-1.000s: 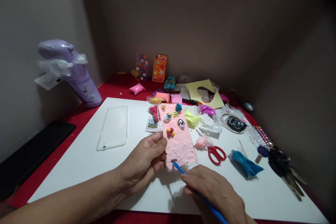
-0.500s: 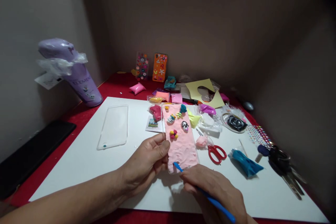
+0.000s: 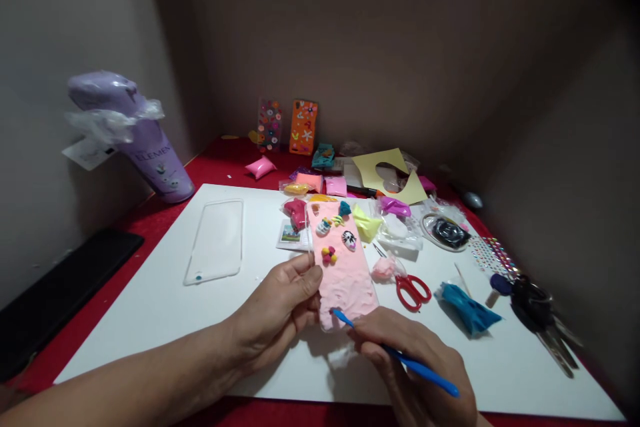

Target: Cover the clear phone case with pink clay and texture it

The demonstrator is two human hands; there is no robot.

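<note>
My left hand (image 3: 290, 297) grips a phone case (image 3: 345, 280) by its left edge, thumb on top. Pink clay with a rough surface covers the case, and small clay figures, among them a red-and-yellow flower (image 3: 329, 255) and a black-and-white animal face (image 3: 349, 239), sit on its upper half. Held like a pen in my right hand (image 3: 410, 353) is a blue modelling tool (image 3: 425, 373). Its tip touches the clay near the lower end of the case. To the left, a clear phone case (image 3: 216, 240) lies flat on the white board (image 3: 150, 307).
Red scissors (image 3: 413, 292), a blue clay packet (image 3: 467, 309) and keys (image 3: 545, 327) lie to the right. Several clay packets and a cut yellow paper (image 3: 385, 170) are behind. A purple bottle (image 3: 155, 153) stands at left, near a black slab (image 3: 65, 300). Two decorated cases lean at the back.
The upper end of the held case has tipped slightly down and left. My right hand has shifted a little right, and the tool's rear end has swung up and right.
</note>
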